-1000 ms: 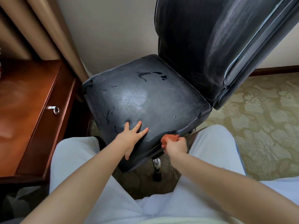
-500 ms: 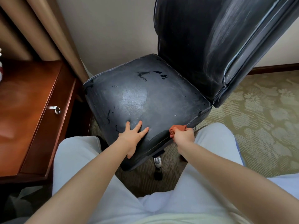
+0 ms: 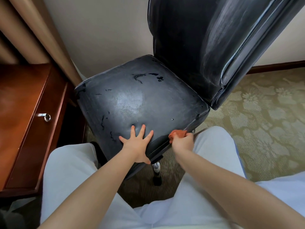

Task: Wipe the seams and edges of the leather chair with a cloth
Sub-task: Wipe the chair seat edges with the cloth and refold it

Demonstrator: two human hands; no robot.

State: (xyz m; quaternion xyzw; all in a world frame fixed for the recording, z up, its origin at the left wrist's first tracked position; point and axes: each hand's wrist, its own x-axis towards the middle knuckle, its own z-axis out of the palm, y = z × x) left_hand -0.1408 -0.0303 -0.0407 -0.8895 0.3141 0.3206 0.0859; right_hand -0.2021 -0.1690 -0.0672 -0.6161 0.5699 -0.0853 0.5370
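I see left hand (image 3: 138, 145) splayed flat on the worn black leather chair seat (image 3: 140, 100) to steady it, while right hand (image 3: 182, 142) grips bunched orange cloth (image 3: 177, 134) against the near-right edge seam.

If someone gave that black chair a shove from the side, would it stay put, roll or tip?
Probably it would shift a little. The chair seems to stand on a thin metal leg, maybe one of several, and the left hand presses flat on the seat as if steadying it while the right hand rubs the cloth along the edge. The tall back could make it tippy.
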